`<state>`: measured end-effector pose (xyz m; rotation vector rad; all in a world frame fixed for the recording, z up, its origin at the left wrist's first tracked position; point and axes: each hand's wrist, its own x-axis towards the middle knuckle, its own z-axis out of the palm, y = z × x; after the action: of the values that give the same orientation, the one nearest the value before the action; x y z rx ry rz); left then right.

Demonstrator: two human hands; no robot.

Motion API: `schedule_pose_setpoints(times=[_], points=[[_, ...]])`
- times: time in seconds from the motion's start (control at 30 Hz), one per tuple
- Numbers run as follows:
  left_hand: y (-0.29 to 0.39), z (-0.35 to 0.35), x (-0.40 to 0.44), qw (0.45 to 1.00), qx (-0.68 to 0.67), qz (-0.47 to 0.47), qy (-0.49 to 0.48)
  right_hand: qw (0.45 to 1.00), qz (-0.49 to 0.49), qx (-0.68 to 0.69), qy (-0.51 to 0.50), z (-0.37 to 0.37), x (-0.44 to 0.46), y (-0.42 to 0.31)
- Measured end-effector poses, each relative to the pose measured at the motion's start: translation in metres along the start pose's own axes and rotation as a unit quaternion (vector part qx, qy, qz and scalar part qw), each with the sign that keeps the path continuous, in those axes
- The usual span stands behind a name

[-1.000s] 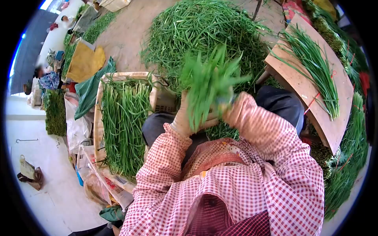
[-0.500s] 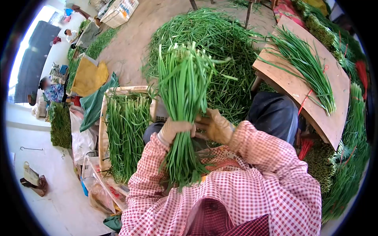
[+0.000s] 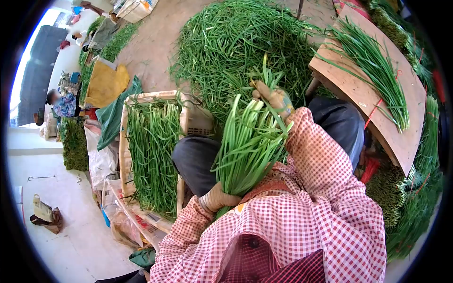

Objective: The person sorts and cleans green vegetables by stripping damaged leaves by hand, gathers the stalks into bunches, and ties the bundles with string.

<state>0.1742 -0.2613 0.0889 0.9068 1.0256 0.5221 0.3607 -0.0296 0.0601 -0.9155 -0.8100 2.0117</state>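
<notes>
A bundle of green garlic chives (image 3: 245, 141) leans across my lap, its pale cut ends pointing up and away from me. My left hand (image 3: 220, 198), in a light glove, is closed around the lower, leafy part of it. Beyond the bundle's top right side, my right hand (image 3: 275, 98) wears a stained glove, and its fingers are closed on a few loose chives (image 3: 270, 75) that stick up past them. Behind both hands lies a large heap of loose chives (image 3: 226, 42) on the floor.
At my left stands a crate (image 3: 124, 165) packed with chives. To the right, a curved wooden board (image 3: 325, 59) carries a chive bunch (image 3: 375, 70) and a red tie (image 3: 373, 113). Tied bundles (image 3: 420, 188) line the far right. Another person (image 3: 65, 104) sits at the far left.
The bundle has come down and closer to my body, now tilted. My left hand has lowered with it. My right hand has moved up and right, with a few chives in its fingers.
</notes>
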Motion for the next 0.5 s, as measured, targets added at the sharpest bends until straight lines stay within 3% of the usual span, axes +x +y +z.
schedule_pose_setpoints(times=[0.03, 0.1, 0.13, 0.17, 0.33, 0.37, 0.4, 0.43, 0.5], points=[[-0.003, 0.003, 0.002, 0.999, 0.026, 0.022, 0.006, 0.997, -0.055, -0.018, 0.054, 0.003, 0.004, 0.004], [-0.002, 0.008, 0.004, 0.996, 0.073, 0.06, 0.003, 0.993, 0.02, 0.004, 0.118, 0.002, 0.018, -0.007], [0.009, 0.015, 0.0, 0.999, -0.005, 0.032, 0.025, 0.988, 0.02, 0.012, 0.15, 0.01, 0.014, -0.021], [0.014, 0.018, -0.002, 0.995, -0.083, 0.004, 0.048, 0.974, 0.023, -0.126, 0.187, 0.005, 0.021, -0.041], [-0.018, 0.006, -0.012, 0.998, 0.021, 0.012, 0.064, 0.953, 0.027, -0.094, 0.285, -0.048, 0.084, -0.154], [-0.017, 0.008, -0.011, 0.997, -0.005, -0.011, 0.082, 0.957, 0.001, -0.218, 0.192, -0.097, 0.112, -0.166], [-0.018, 0.01, -0.008, 0.995, -0.021, -0.021, 0.091, 0.943, -0.025, -0.306, 0.132, -0.086, 0.098, -0.165], [-0.018, 0.011, -0.005, 0.994, -0.037, -0.032, 0.099, 0.908, -0.082, -0.41, 0.026, -0.056, 0.065, -0.145], [-0.022, 0.011, 0.002, 0.994, -0.017, -0.001, 0.113, 0.788, -0.147, -0.573, -0.173, -0.002, 0.007, -0.098]])
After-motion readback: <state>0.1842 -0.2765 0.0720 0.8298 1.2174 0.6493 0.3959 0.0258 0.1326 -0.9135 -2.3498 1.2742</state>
